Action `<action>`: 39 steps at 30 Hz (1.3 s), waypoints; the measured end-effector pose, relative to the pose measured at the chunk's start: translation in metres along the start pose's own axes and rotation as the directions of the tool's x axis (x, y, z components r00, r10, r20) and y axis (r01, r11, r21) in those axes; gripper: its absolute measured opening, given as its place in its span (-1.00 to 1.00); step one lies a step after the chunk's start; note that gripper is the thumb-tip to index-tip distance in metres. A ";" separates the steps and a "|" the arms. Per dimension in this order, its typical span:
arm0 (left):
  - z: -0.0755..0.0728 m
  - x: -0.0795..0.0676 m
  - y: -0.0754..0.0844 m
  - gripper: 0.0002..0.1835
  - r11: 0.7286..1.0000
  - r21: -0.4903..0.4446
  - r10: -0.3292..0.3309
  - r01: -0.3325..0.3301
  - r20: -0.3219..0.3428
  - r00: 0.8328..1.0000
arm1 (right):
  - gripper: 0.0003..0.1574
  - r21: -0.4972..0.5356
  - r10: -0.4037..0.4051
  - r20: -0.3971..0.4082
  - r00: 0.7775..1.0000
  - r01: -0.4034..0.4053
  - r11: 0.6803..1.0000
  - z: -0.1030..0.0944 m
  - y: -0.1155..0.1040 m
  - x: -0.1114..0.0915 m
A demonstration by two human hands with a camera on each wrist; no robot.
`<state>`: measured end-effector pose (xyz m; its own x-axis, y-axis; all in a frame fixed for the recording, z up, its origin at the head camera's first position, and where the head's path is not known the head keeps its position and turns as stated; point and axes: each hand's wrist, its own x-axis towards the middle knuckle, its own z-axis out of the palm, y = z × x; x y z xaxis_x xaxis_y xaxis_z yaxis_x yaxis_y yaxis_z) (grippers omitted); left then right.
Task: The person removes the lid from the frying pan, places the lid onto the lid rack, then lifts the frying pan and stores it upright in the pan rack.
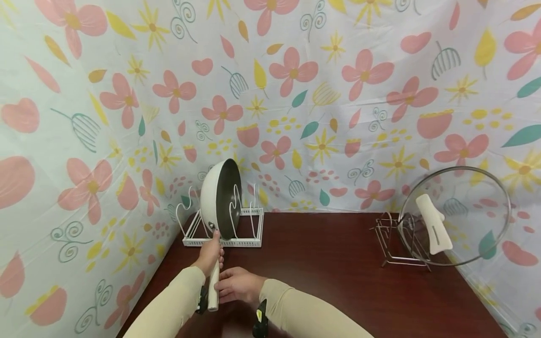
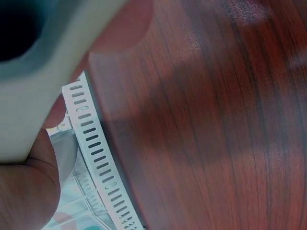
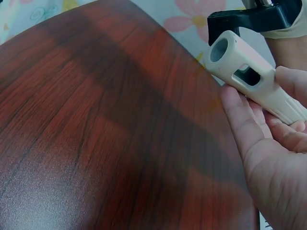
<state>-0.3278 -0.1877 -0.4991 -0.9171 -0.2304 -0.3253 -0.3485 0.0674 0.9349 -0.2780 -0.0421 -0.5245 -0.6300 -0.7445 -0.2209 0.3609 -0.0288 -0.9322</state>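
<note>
A white frying pan (image 1: 209,197) with a dark inside stands on edge among the wire dividers of a white rack (image 1: 241,243), its cream handle (image 1: 213,300) pointing toward me. My left hand (image 1: 208,253) grips that handle close to the pan body. In the left wrist view, the handle's hollow end (image 2: 29,105) looms blurred beside my left fingers. Nearer the handle's end is my right hand (image 1: 243,284), with its thumb on the handle and its fingers (image 3: 240,120) under it. The right wrist view shows the slot in the handle (image 3: 264,91) and my upturned palm.
On the right of the dark red wood table (image 1: 313,263), a small metal wire rack (image 1: 405,260) holds a glass lid (image 1: 469,211) upright, with a cream knob handle (image 1: 434,225). Flower-patterned sheets (image 1: 296,117) hang behind and at the left.
</note>
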 end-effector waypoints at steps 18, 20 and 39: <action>-0.001 -0.005 0.008 -0.35 1.000 -0.005 -0.015 0.016 0.043 0.999 | -0.62 0.026 0.011 -0.036 0.999 -0.010 1.000 0.003 -0.002 0.003; -0.002 -0.005 0.009 -0.35 1.000 -0.003 -0.016 0.016 0.050 0.999 | -0.61 0.030 0.009 -0.034 0.999 -0.008 1.000 0.004 -0.004 0.002; -0.012 -0.016 0.031 -0.32 0.997 0.022 -0.077 0.075 0.131 0.988 | -0.83 0.022 0.024 -0.014 1.000 -0.024 0.999 0.020 -0.033 -0.007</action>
<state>-0.3219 -0.1940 -0.4630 -0.9050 -0.1054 -0.4123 -0.4204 0.0711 0.9046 -0.2720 -0.0493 -0.4863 -0.6304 -0.7357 -0.2476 0.3914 -0.0258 -0.9199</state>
